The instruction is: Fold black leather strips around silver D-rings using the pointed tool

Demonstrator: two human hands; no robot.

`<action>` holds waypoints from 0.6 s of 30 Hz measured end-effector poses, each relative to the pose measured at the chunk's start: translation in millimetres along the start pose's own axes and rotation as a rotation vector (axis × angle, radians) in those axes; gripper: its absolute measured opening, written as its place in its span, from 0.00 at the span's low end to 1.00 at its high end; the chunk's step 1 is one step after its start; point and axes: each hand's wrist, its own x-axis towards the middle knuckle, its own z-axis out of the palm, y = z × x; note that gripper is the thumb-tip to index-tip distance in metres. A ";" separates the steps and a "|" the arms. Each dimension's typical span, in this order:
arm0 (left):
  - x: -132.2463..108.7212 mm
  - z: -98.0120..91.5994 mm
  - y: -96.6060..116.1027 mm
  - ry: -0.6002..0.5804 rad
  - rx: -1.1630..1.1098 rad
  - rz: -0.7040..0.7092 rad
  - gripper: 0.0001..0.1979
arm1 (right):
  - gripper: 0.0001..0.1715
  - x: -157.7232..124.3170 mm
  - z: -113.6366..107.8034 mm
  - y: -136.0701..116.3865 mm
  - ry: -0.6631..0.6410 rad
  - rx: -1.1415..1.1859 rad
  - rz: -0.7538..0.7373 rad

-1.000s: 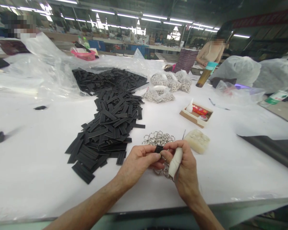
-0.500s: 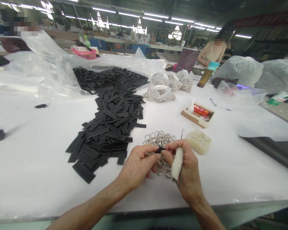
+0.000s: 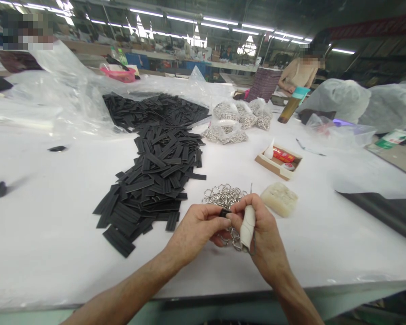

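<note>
My left hand (image 3: pixel 192 232) pinches a small black strip (image 3: pixel 225 212) between thumb and forefinger. The strip looks folded, though fingertips cover much of it. My right hand (image 3: pixel 265 239) touches the strip's right end with thumb and forefinger. Across the right palm lies an awl-like tool with an off-white wrapped handle (image 3: pixel 247 228); its thin metal tip points up past the knuckles. Silver metal rings (image 3: pixel 225 195) lie in a pile behind and beneath both hands, partly hidden by them. To the left spreads a heap of flat black strips (image 3: pixel 152 180).
A yellowish wax-like block (image 3: pixel 280 199) sits right of the rings, and behind it a small box (image 3: pixel 279 161) holds a red tube. Plastic bags of rings (image 3: pixel 225 131) stand farther back. Black sheet (image 3: pixel 385 216) lies at right. A person (image 3: pixel 299 74) works across the table.
My right hand has tilted slightly, and the tool's tip has shifted a little left and down. Both hands still hold the black strip in about the same place.
</note>
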 end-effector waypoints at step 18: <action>3.8 0.9 -2.7 0.072 -0.105 -0.046 0.05 | 0.07 -0.1 3.2 -4.9 0.137 0.004 -0.011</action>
